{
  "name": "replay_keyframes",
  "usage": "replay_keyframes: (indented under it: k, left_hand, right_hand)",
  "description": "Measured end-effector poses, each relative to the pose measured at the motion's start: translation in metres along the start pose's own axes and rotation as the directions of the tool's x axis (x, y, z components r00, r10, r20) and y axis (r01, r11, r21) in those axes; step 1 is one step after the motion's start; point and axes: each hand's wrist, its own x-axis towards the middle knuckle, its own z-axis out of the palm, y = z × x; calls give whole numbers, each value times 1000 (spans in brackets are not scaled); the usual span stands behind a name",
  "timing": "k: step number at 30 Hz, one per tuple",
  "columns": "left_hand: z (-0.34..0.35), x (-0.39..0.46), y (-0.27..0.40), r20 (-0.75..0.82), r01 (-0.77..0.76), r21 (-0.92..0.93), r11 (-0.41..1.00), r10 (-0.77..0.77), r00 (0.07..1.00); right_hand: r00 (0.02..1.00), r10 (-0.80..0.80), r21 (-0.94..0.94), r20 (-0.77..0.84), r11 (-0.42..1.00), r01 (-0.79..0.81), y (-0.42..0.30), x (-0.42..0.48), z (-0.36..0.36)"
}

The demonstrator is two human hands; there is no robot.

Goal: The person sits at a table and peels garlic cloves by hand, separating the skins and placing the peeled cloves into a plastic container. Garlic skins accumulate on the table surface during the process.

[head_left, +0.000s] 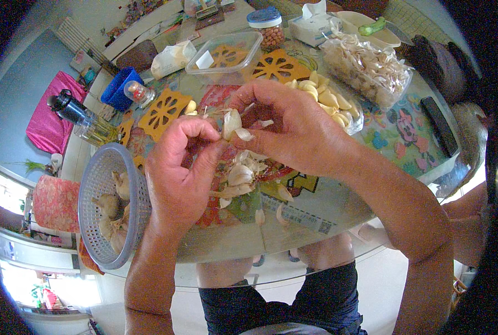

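Between my two hands, above the glass-topped table, is a pale garlic clove with loose papery skin. The thumb and forefinger of my left hand pinch its lower end. My right hand grips a flap of the skin from the other side. On the table under my hands lie an unpeeled garlic clove and scraps of skin. Beyond my right wrist, partly hidden by it, peeled cloves fill a clear plastic tray. A couple of peeled cloves show behind my left hand.
A plastic basket of whole garlic bulbs stands left. At the back are an empty clear container, a lidded jar and a tissue pack. A clear box heaped with garlic skins and a black remote-like object are right.
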Motion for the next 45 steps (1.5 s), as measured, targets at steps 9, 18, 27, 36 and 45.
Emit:
replay_keyframes:
  k: [9,18,27,36,45]
  left_hand:
    - [4,-3,10,36,47,-14,999,-47,998]
    - [2,-1,11,-46,24,-34,999,-26,999]
    - [1,-1,9,-102,61,-64,996,-67,992]
    - [2,-2,1,36,91,196,976,-100,994]
    - [2,4,8,40,-182,265,947,177,983]
  right_hand:
    - [1000,27,-33,15,999,-27,0,-2,-1]
    - [995,88,107,47,990,-93,-1,-1,0]
    - [974,210,185,83,957,-222,-7,-4,-2]
    - [964,244,340,-110,920,-194,-4,-2,1]
    - [975,219,202,-39,957,-207,2,3,6]
